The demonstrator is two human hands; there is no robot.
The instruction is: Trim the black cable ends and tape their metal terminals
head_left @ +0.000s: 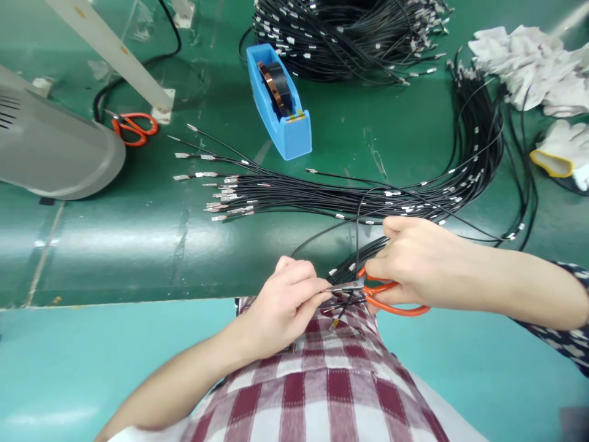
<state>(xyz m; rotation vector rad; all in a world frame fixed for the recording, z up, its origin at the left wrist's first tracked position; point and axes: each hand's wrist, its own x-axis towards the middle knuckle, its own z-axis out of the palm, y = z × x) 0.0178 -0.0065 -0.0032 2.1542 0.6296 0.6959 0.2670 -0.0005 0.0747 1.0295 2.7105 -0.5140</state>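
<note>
My right hand point(405, 264) grips scissors point(352, 286) with orange handles, their blades pointing left. My left hand point(292, 301) is closed in a pinch at the blade tips; what sits between its fingertips is too small to make out. Black cables point(368, 252) with white tags run below and between both hands, over the table's front edge. One short end with a yellowish tip point(335, 323) hangs in front of the checked apron point(317, 380). Just beyond the hands lies a long bundle of black cables point(299, 193), its tagged ends fanned out to the left.
A blue tape dispenser point(294, 138) stands behind the bundle. Farther back lies a big cable coil point(331, 37). White gloves point(529, 67) are at the right. On the left are another orange-handled pair of scissors point(135, 127), a grey machine housing point(55, 141) and a white post point(115, 55).
</note>
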